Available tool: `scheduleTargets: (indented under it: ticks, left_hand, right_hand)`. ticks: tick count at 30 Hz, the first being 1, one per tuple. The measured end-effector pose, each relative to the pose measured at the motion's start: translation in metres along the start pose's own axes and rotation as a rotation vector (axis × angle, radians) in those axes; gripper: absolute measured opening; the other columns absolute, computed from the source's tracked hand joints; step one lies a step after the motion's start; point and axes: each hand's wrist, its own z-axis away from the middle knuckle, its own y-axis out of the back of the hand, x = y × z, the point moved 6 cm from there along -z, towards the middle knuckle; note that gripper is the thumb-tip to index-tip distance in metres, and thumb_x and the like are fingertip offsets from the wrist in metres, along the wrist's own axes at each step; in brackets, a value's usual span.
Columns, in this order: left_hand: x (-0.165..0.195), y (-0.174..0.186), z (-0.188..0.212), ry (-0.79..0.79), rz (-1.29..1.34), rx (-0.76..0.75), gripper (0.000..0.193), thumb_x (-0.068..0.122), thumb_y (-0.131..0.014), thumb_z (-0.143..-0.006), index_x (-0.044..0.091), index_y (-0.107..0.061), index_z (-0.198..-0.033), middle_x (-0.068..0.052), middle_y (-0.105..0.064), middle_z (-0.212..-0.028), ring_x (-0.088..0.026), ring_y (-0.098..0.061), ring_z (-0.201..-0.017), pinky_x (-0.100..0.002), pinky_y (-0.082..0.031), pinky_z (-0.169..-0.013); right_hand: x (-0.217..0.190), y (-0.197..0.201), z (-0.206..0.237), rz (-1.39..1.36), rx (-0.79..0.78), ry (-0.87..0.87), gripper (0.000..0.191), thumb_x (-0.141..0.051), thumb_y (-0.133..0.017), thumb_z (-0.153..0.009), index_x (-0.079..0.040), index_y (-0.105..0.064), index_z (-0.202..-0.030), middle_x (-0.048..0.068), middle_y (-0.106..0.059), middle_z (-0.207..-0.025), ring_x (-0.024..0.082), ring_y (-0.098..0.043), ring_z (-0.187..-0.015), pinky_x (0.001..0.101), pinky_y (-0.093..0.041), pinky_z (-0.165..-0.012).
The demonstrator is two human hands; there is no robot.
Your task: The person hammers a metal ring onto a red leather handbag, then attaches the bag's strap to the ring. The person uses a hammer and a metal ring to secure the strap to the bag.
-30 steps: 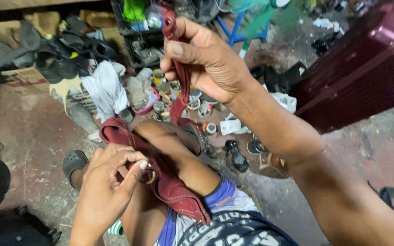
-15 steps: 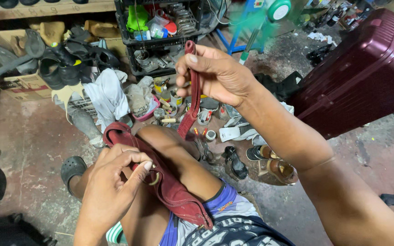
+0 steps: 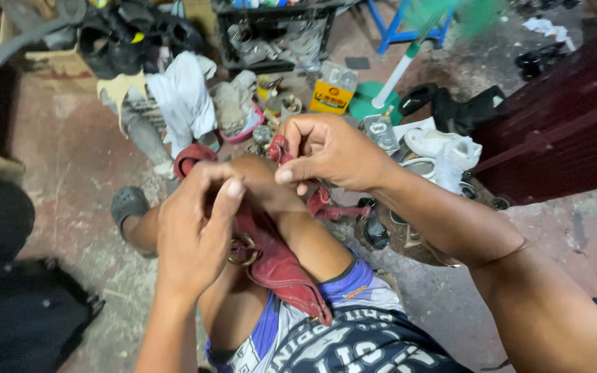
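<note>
Red leather strap (image 3: 271, 255) lies over our knee for support; left hand (image 3: 198, 235) pins it, right hand (image 3: 333, 152) pinches its end.

Strap (image 3: 278, 259): dark red leather, worn, draped over a bent knee; metal ring (image 3: 243, 250) attached mid-length; narrow end (image 3: 279, 148) raised, pinched between fingers.

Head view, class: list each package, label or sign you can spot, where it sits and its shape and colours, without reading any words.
Yellow box: on the floor above the right hand, squarish, yellow with red print.
Cardboard box: top left, brown, under dark shoes.
No signs or screens.
</note>
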Motion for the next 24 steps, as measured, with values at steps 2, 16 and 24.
scheduleTargets:
  ticks: [2,16,24]
  left_hand:
    - [0.003,-0.007,-0.01,-0.044,0.073,0.016,0.019,0.022,-0.069,-0.098,0.004,-0.067,-0.101,-0.007,-0.069,-0.084,-0.014,-0.065,-0.076,-0.03,-0.052,-0.072]
    - [-0.025,0.009,-0.059,-0.029,0.264,0.077,0.019,0.02,-0.062,-0.111,0.002,-0.067,-0.106,0.004,-0.065,-0.084,-0.003,-0.056,-0.075,-0.02,-0.048,-0.069]
    - [-0.077,-0.024,-0.08,0.06,0.924,0.003,0.023,0.023,-0.061,-0.109,0.002,-0.068,-0.115,0.003,-0.062,-0.089,-0.005,-0.058,-0.079,-0.024,-0.056,-0.076]
  right_hand:
    - [0.003,-0.01,-0.003,0.068,-0.035,0.065,0.028,-0.003,-0.081,-0.092,-0.004,-0.053,-0.09,0.006,-0.063,-0.102,0.01,-0.065,-0.081,0.026,-0.057,-0.068]
    - [0.062,-0.006,0.004,-0.067,-0.057,-0.117,0.031,-0.028,-0.056,-0.108,0.002,-0.061,-0.116,0.007,-0.067,-0.087,0.011,-0.066,-0.075,0.0278,-0.056,-0.07]
    - [0.074,-0.034,0.032,-1.148,-0.369,-0.323,0.051,-0.037,-0.04,-0.119,0.011,-0.055,-0.13,0.012,-0.06,-0.071,0.016,-0.055,-0.048,0.0303,-0.052,-0.043]
